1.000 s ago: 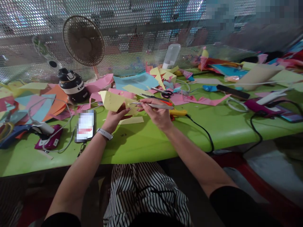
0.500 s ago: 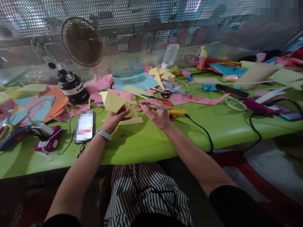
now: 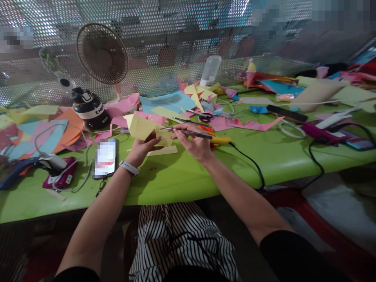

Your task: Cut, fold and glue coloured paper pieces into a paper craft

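My left hand (image 3: 144,147) is closed on a folded piece of yellow paper (image 3: 140,127), held just above the green table. In my right hand (image 3: 194,143) is a slim pair of metal tweezers (image 3: 192,133), its tip pointing left at the paper's right edge. Whether the tip grips the paper is too small to tell. A pale yellow paper strip (image 3: 163,150) lies on the table below the hands. Just past my right hand lie black-handled scissors (image 3: 205,116) and a yellow glue gun (image 3: 221,140) with a black cord.
A brown fan (image 3: 102,53) and a black bottle (image 3: 89,109) stand at the back left, before a perforated metal screen. A phone (image 3: 105,158) and a purple power strip (image 3: 63,172) lie left of my arm. Coloured paper scraps (image 3: 167,102) cover the back. Another power strip (image 3: 326,132) is at right.
The tweezers have turned slightly in my right hand and look darker now. My left hand and the yellow paper have hardly moved; the view has shifted a little.
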`<move>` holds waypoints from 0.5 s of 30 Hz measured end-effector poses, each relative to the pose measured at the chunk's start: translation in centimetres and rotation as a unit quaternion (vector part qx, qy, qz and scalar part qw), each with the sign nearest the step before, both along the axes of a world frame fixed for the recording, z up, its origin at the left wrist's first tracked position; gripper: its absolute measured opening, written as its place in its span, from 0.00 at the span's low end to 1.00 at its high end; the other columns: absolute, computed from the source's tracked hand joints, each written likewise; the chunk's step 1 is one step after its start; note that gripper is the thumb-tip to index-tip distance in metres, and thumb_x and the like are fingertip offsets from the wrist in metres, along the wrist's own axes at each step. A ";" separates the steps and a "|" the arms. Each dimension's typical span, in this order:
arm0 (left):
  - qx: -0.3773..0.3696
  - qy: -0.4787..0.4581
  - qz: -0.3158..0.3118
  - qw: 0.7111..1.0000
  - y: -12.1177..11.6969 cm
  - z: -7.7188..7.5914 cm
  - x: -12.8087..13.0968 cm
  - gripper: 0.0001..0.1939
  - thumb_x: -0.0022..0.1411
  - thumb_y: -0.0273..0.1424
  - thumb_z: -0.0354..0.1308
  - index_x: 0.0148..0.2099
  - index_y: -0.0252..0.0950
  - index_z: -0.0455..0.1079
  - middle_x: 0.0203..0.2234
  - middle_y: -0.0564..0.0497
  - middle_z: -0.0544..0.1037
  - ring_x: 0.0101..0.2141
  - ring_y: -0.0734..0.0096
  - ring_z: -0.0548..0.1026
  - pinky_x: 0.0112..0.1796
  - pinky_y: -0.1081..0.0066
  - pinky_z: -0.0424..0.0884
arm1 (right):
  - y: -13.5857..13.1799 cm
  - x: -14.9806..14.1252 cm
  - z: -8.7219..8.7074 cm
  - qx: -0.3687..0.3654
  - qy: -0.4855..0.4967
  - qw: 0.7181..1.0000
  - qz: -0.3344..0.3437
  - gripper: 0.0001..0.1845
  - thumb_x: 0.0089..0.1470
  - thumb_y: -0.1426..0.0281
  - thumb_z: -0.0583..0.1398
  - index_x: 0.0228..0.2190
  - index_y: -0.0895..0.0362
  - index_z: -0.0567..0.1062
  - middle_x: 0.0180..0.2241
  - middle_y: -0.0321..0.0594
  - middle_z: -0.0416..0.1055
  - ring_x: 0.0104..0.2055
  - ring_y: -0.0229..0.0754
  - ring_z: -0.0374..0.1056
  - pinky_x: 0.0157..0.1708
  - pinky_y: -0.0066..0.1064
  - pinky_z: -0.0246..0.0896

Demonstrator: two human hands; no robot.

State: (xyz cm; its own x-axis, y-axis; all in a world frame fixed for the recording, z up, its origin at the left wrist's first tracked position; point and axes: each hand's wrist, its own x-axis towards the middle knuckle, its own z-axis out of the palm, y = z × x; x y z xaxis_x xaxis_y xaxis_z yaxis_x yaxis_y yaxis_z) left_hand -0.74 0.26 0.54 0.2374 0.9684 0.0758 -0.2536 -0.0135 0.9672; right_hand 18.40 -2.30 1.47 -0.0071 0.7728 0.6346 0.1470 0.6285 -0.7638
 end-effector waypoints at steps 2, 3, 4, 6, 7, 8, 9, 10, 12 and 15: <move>-0.004 -0.007 -0.005 1.000 -0.1 0.2 0.0 0.18 0.47 0.31 0.73 0.41 0.33 0.76 0.42 0.43 0.80 0.44 0.54 0.79 0.41 0.58 0.81 | 0.2 -0.1 -0.2 -0.013 0.028 0.999 0.006 0.16 0.57 0.55 0.63 0.37 0.54 0.75 0.33 0.38 0.80 0.30 0.40 0.78 0.32 0.33 0.76; -0.005 -0.009 -0.008 1.000 -0.1 0.3 0.1 0.17 0.48 0.31 0.73 0.41 0.33 0.76 0.42 0.43 0.80 0.44 0.54 0.79 0.42 0.57 0.81 | 0.3 -0.2 -0.3 -0.022 0.046 0.999 0.016 0.17 0.56 0.54 0.64 0.37 0.54 0.74 0.33 0.38 0.80 0.29 0.40 0.78 0.31 0.33 0.76; -0.006 -0.010 -0.012 1.000 -0.1 0.3 0.1 0.17 0.48 0.31 0.72 0.41 0.33 0.76 0.42 0.43 0.80 0.44 0.54 0.79 0.42 0.57 0.81 | 0.4 -0.3 -0.4 -0.031 0.062 0.997 0.028 0.18 0.55 0.53 0.64 0.37 0.54 0.73 0.33 0.37 0.79 0.28 0.39 0.77 0.31 0.32 0.76; -0.007 -0.015 -0.018 1.000 -0.1 0.3 0.1 0.17 0.48 0.31 0.72 0.41 0.34 0.76 0.42 0.43 0.80 0.44 0.55 0.79 0.43 0.56 0.80 | 0.7 -0.4 -0.6 -0.044 0.086 0.994 0.049 0.19 0.54 0.52 0.65 0.37 0.54 0.72 0.32 0.36 0.79 0.28 0.38 0.77 0.31 0.31 0.76; -0.007 -0.018 -0.021 1.000 0.0 0.3 0.1 0.17 0.48 0.31 0.72 0.41 0.34 0.76 0.42 0.43 0.79 0.44 0.55 0.79 0.43 0.57 0.80 | 0.8 -0.5 -0.6 -0.050 0.093 0.993 0.056 0.19 0.54 0.52 0.65 0.37 0.54 0.72 0.32 0.35 0.79 0.28 0.38 0.77 0.31 0.31 0.76; -0.008 -0.021 -0.024 0.999 0.0 0.3 0.0 0.17 0.48 0.31 0.72 0.41 0.34 0.76 0.43 0.44 0.79 0.44 0.56 0.78 0.42 0.58 0.80 | 0.9 -0.5 -0.7 -0.055 0.098 0.992 0.060 0.19 0.54 0.52 0.65 0.37 0.53 0.71 0.32 0.35 0.78 0.28 0.38 0.77 0.31 0.31 0.76; -0.009 -0.025 -0.026 0.999 0.0 0.3 0.0 0.17 0.48 0.32 0.72 0.41 0.35 0.76 0.43 0.44 0.79 0.43 0.57 0.78 0.42 0.58 0.80 | 1.0 -0.6 -0.7 -0.060 0.103 0.991 0.062 0.19 0.54 0.52 0.65 0.37 0.53 0.71 0.32 0.35 0.78 0.29 0.38 0.77 0.31 0.31 0.76; -0.011 -0.029 -0.028 0.999 0.0 0.3 0.0 0.17 0.48 0.32 0.72 0.41 0.35 0.76 0.43 0.44 0.79 0.43 0.58 0.78 0.41 0.59 0.80 | 1.0 -0.6 -0.8 -0.064 0.108 0.990 0.062 0.19 0.54 0.51 0.65 0.37 0.53 0.70 0.32 0.35 0.78 0.30 0.39 0.78 0.32 0.32 0.77; -0.016 -0.033 -0.033 0.999 0.0 0.2 -0.1 0.17 0.47 0.32 0.73 0.40 0.35 0.76 0.42 0.45 0.78 0.42 0.59 0.78 0.40 0.60 0.81 | 1.2 -0.6 -0.9 -0.069 0.119 0.988 0.063 0.20 0.54 0.51 0.65 0.36 0.52 0.69 0.31 0.34 0.77 0.32 0.40 0.78 0.33 0.32 0.77; -0.021 -0.035 -0.047 0.998 0.0 0.2 -0.1 0.18 0.47 0.33 0.73 0.41 0.35 0.76 0.43 0.45 0.78 0.41 0.60 0.78 0.39 0.61 0.81 | 1.3 -0.7 -1.0 -0.075 0.135 0.985 0.072 0.20 0.53 0.52 0.65 0.37 0.53 0.69 0.30 0.34 0.77 0.32 0.40 0.78 0.33 0.33 0.77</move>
